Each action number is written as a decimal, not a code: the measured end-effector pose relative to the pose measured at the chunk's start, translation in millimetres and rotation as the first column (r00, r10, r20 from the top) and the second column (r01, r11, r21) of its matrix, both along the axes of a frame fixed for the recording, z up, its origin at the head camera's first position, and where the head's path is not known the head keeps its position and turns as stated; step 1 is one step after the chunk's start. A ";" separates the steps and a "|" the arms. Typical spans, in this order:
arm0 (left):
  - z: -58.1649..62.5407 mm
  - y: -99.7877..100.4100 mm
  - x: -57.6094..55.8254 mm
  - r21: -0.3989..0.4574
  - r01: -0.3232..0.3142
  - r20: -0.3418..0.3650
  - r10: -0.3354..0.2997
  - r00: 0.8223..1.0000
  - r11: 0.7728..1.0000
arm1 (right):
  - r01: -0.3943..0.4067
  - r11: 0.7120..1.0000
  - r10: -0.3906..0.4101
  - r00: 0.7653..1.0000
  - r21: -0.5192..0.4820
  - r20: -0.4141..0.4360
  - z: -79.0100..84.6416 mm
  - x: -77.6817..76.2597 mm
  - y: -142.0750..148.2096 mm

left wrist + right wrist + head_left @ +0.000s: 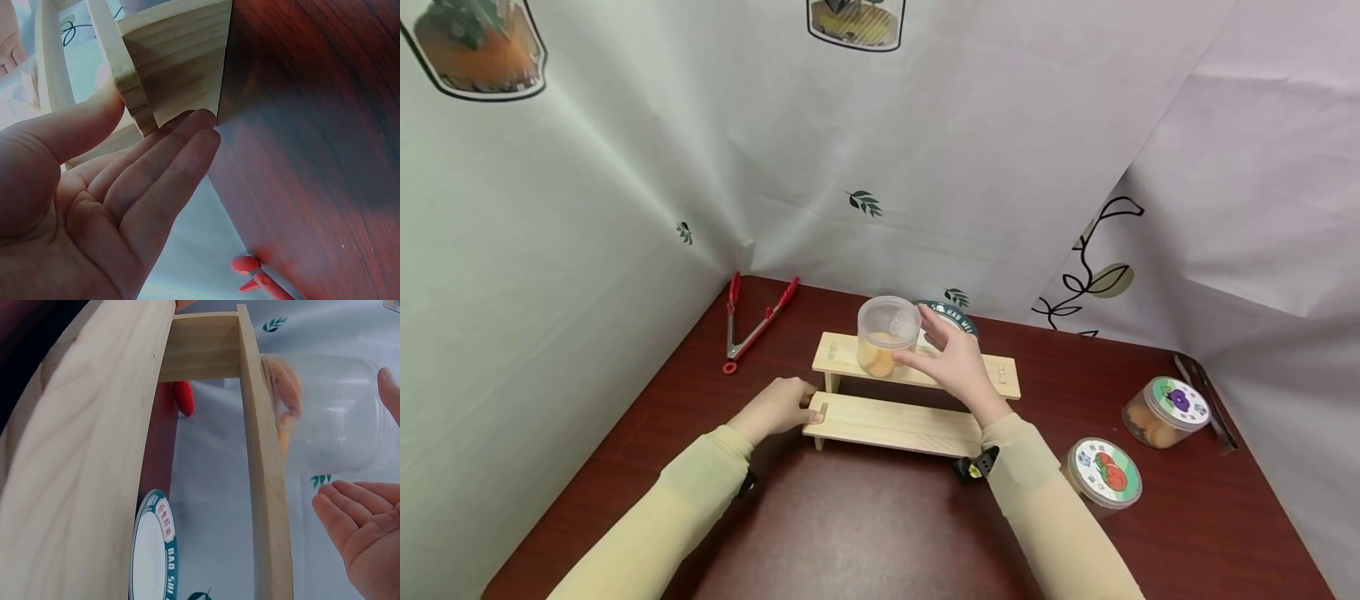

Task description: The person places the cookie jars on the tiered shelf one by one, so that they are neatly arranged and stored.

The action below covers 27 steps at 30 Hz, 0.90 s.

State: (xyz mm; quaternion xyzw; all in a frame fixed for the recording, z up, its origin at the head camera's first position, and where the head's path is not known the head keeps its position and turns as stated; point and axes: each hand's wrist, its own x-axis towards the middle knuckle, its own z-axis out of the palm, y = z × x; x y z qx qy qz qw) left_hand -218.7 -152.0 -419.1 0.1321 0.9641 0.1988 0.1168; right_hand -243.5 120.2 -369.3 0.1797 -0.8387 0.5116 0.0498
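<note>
Lid (951, 315) lettering "HAO" behind jar (886, 337)

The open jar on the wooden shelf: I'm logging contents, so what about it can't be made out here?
- Clear jar: orange contents blurred, head and right wrist views.
- Its base: hidden by the shelf, right wrist view.
- Whether right hand touches it: unclear.
- Lid: mostly hidden behind that hand.

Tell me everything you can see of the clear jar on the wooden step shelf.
The clear plastic jar stands upright on the upper step of the pale wooden step shelf, toward its left end. It is round, see-through and has no lid on; orange-tan snack pieces lie at its bottom. The right hand is open beside it, fingers straight; the wrist view shows a gap between palm and jar. A green-rimmed lid lies behind it.
</note>
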 end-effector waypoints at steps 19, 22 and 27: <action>0.1 0.3 2.1 0.009 0.000 0.001 0.000 1.000 1.000 | 0.067 0.996 -0.065 0.997 -0.066 0.029 -2.2 16.7 42.3; 0.2 0.5 2.5 0.014 0.005 0.000 -0.005 1.000 1.000 | 0.075 0.995 -0.074 0.997 -0.072 0.024 -2.5 18.8 48.4; 0.1 0.9 2.9 0.015 -0.001 0.008 0.001 1.000 1.000 | 0.094 0.994 -0.092 0.995 -0.047 0.025 -1.0 22.9 58.9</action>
